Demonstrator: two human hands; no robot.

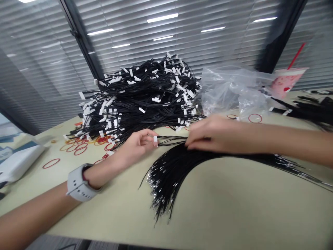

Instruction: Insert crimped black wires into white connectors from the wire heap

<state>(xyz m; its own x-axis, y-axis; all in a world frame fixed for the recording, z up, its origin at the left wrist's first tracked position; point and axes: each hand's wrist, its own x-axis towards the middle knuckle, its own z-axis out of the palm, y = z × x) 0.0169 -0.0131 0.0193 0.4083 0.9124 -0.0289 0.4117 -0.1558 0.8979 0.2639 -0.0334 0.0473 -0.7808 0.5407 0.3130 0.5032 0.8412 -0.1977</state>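
Observation:
My left hand (142,143), with a pale watch strap (82,182) at the wrist, pinches the white connector (155,139) on the end of a thin black cable (171,139). Blurred by motion, my right hand (205,133) has its fingers bent down over the far end of those strands, so what it grips is hidden. Under and in front of it lies a thick bundle of black wires (179,163) with silvery tips, fanned out toward the left and stretching off to the right. Behind both hands rises a big heap of black cables (148,93) with white connectors.
Red and yellow rubber bands (80,146) lie scattered at the left. Clear plastic bags (234,90) and a pink cup (288,81) with a red straw stand at the back right, beside more black cables (312,109). A white box (20,159) sits at the left edge, blinds behind.

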